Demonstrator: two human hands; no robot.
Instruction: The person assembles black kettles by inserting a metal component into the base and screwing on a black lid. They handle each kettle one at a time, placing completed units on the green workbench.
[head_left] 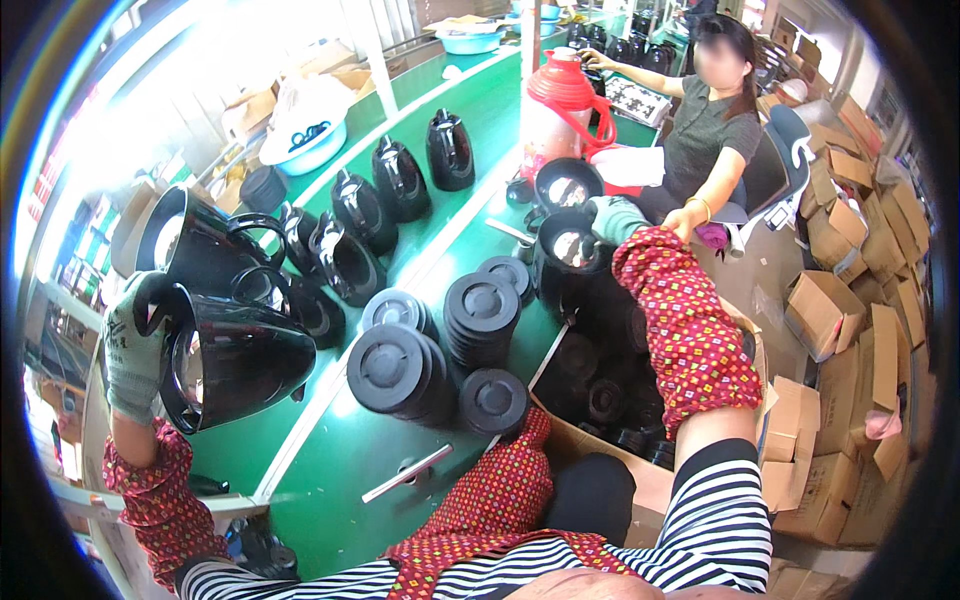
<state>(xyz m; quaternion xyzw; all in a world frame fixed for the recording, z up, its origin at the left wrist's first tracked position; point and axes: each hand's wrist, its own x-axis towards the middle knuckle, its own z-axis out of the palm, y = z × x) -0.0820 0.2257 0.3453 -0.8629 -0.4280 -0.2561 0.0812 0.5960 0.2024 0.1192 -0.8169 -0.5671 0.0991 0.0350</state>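
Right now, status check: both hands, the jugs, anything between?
Gloved left hand: gripping glossy black jug. Gloved right hand: at rim of another black jug, grip unclear. Between hands: stacked black discs on green worktop.

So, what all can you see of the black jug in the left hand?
The jug is glossy black, plastic by its look, tapering from a wide open end. It is tipped sideways over the green table, wide end leftward, where the gloved left hand grips its edge. Its looped handle seems uppermost. Another black jug sits close behind; whether they touch is unclear.
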